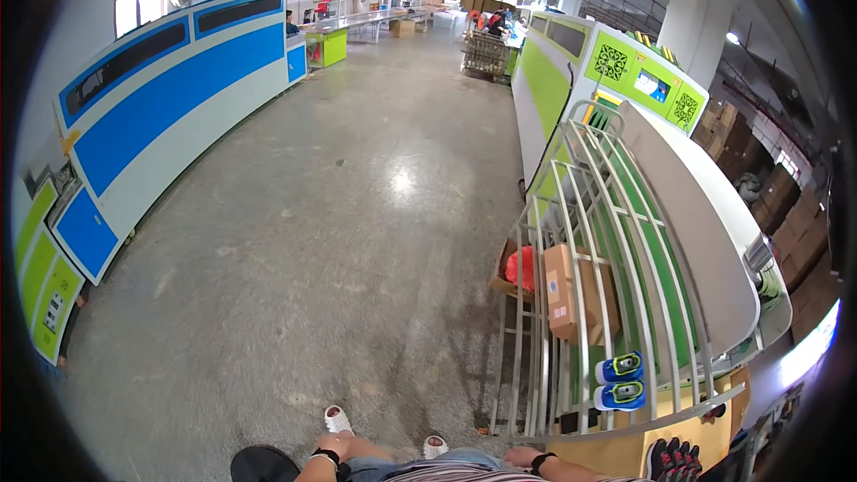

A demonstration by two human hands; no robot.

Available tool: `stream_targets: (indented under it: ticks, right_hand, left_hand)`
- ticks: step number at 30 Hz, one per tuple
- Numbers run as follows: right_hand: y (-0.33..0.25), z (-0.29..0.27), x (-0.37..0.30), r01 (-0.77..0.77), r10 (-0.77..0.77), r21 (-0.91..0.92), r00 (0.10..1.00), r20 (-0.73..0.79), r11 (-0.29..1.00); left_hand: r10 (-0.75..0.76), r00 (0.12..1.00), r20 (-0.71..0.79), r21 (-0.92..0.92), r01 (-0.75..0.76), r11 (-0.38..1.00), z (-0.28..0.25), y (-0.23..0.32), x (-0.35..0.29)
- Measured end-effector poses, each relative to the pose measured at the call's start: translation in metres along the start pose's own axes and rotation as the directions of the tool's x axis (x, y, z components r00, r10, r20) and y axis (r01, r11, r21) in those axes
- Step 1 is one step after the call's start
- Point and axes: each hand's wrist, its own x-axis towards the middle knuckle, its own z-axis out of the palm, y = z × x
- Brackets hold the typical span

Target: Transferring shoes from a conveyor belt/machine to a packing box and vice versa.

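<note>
My left hand rests by my left thigh at the lower edge, a dark band on its wrist. My right hand, also with a dark wristband, lies at the right side of my lap. Both are small and partly hidden, so their fingers do not show clearly; I see nothing held in either. Nearest the right hand is a metal rack with a pair of blue and lime shoes on its bars. Several black and red shoes sit at the lower right, beyond my right forearm.
A cardboard box and a red plastic bag are in the rack. Behind it runs a long lime-and-white machine. A blue-and-white machine lines the left. Between them lies grey floor. People are far off by a cart.
</note>
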Motion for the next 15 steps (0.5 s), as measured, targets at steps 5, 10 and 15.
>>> stream_targets:
  ticks: [5, 10, 15]
  right_hand:
    - [-0.038, -0.023, 0.030, -0.387, 0.377, -0.006, 0.897, 0.232, 0.922]
    - [-0.077, -0.151, 0.125, -0.189, 0.218, -0.131, 0.939, 0.266, 0.973]
    - [-0.179, -0.372, 0.210, -0.442, 0.745, 0.729, 0.653, -0.138, 0.522]
  left_hand:
    - [-0.037, 0.984, 0.177, 0.003, 0.037, 0.999, -0.052, -0.063, 0.086]
    - [-0.069, 0.993, 0.096, 0.061, 0.063, 0.996, -0.163, -0.105, 0.117]
    - [-0.277, 0.959, -0.064, 0.038, 0.280, 0.959, -0.227, -0.161, 0.128]
